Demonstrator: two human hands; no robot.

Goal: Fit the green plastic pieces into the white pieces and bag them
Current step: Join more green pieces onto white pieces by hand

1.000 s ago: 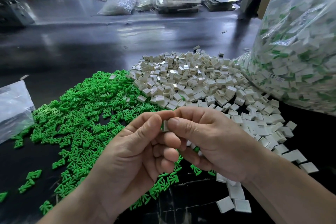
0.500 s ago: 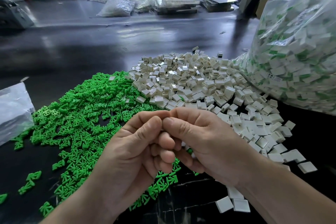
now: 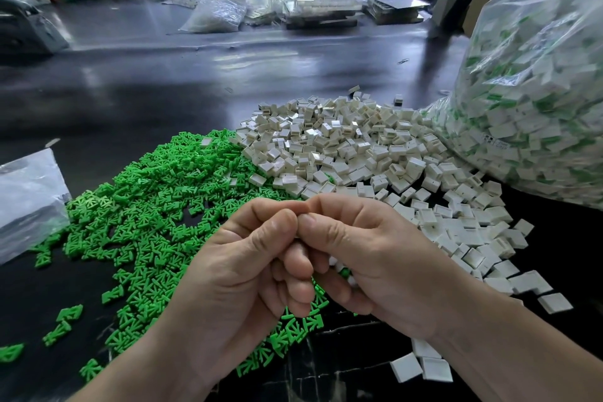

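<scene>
Since a second ago the left hand (image 3: pixel 248 271) and right hand (image 3: pixel 368 258) have been squeezed tighter together, so the white piece that was peeking out between the thumbs is now totally covered. Both hands are curled up with the thumb tips pressed against each other. The white piece is presumably pinched in there with a green one being pushed home, but it can't actually be seen. A few white and green bits (image 3: pixel 342 266) can be made out tucked under the right hand's fingers.

Progress-wise, loads has been done, judging by the big bag (image 3: pixel 538 108) on the right, which is stuffed with fitted pairs. Loads is left too, tbh. The green pieces (image 3: pixel 156 206) are spread wide over the worktop (image 3: pixel 163 91), under and to the left of the hands. The white pieces (image 3: pixel 342 153) are heaped just behind the hands, right up against the big bag. A smaller bag (image 3: pixel 26 199) is lying at the far left, contents not clear.
</scene>
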